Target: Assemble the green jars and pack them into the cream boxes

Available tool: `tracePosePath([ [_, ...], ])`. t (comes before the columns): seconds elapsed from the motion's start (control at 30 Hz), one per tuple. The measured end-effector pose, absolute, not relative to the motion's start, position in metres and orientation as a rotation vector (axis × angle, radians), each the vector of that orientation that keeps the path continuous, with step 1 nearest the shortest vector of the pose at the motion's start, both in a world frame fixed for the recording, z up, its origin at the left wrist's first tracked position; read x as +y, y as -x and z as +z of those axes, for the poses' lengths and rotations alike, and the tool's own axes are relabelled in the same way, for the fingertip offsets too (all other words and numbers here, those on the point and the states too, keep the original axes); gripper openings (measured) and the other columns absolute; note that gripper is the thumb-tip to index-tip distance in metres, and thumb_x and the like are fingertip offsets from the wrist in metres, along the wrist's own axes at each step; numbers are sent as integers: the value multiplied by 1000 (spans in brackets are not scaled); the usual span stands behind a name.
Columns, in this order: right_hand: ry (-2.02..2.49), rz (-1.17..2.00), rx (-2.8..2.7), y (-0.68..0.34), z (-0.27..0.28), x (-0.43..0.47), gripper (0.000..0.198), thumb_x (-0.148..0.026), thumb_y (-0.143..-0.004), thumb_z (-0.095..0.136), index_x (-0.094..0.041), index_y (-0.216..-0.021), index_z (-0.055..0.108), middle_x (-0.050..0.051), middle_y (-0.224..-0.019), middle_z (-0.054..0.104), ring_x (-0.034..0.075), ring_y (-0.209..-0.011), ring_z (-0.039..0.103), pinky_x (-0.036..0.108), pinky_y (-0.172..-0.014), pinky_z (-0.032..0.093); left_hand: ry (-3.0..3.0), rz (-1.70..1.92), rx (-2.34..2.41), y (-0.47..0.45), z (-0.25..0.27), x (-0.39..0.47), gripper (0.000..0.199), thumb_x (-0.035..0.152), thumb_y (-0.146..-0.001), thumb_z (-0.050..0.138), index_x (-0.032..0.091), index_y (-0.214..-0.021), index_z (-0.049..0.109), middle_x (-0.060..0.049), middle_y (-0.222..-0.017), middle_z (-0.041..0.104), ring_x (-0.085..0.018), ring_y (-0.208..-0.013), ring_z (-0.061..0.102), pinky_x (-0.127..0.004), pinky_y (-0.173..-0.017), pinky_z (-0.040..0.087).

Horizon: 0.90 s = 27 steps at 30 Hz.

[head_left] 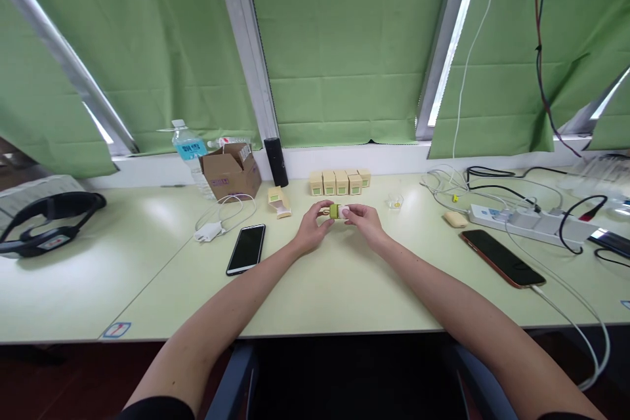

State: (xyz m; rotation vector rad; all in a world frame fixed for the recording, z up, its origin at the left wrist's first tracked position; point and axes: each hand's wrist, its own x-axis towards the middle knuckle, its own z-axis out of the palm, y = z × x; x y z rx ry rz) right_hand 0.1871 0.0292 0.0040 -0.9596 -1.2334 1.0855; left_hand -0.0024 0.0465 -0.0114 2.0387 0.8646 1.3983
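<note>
A small green-and-white cylindrical item is held sideways between my two hands, just above the table. My left hand is closed on its green end. Its white end is pinched by the fingers of my right hand, which partly cover it. Too little shows to tell exactly what kind of thing it is. Beyond my hands several small pale-yellow boxes stand close together. To the left lies another small yellow box, which looks opened. A small clear plastic piece rests to the right of my right hand.
At left are a phone, a white charger, a cardboard box, a water bottle, a black cylinder and a black headset. A power strip with cables and a plugged-in phone lie right.
</note>
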Motion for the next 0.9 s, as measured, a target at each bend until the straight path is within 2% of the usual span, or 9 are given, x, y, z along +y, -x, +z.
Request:
tracePosePath([
  [0.23, 990, 1151, -1267, -189, 5, 28, 44, -52, -66, 87, -16, -89, 82, 8, -92, 79, 20, -81, 70, 36, -76, 61, -2101, 1385, 865, 2, -11, 44, 42, 18, -86, 64, 23, -127, 61, -9, -131, 65, -24, -123, 61, -44, -107, 52],
  [0.63, 1001, 1186, -1274, -189, 8, 28, 32, -45, -72, 84, -15, -82, 81, 9, -85, 78, 18, -75, 69, 34, -69, 60, -2128, 1365, 861, 2, -11, 43, 42, 17, -87, 63, 22, -129, 60, -9, -131, 65, -24, -123, 62, -44, -107, 52],
  [0.9, 985, 1189, -1242, -187, 6, 28, 38, -48, -69, 88, -14, -83, 79, 7, -81, 76, 17, -72, 69, 32, -69, 61, -2211, 1357, 827, 2, -11, 41, 41, 18, -89, 63, 22, -130, 57, -10, -130, 63, -24, -121, 62, -45, -105, 53],
])
